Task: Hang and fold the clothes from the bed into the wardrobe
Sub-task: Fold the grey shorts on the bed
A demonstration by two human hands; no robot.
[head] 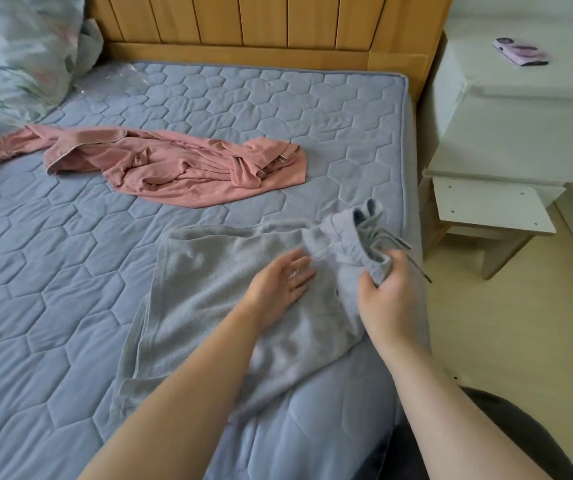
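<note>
At the far left, floral bedding (18, 46) is heaped against the wooden headboard (261, 22). A pink garment (174, 164) is spread, crumpled, across the quilted blue-grey mattress of the bed (53, 271), well apart from both hands and closer to the headboard. Nearer the viewer, a grey garment (209, 306) of fleecy cloth is laid out on the bed close to its right edge, its lower part lying flat and its upper end bunched up. The left hand (278, 285) is laid palm down on the middle of the grey garment, the fingers straight and slightly spread, with nothing gripped. Just to its right, the bunched end of the same garment is gripped by the right hand (389, 299), whose fingers and thumb are curled round the cloth, which is raised a little off the mattress. A drawstring (413, 261) is seen trailing from that end past the hand and over the bed's edge. Beyond the bed's right edge, a white nightstand (520, 116) is set on the pale floor (520, 341), and a phone (520, 51) in a pink patterned case is laid on its top
</note>
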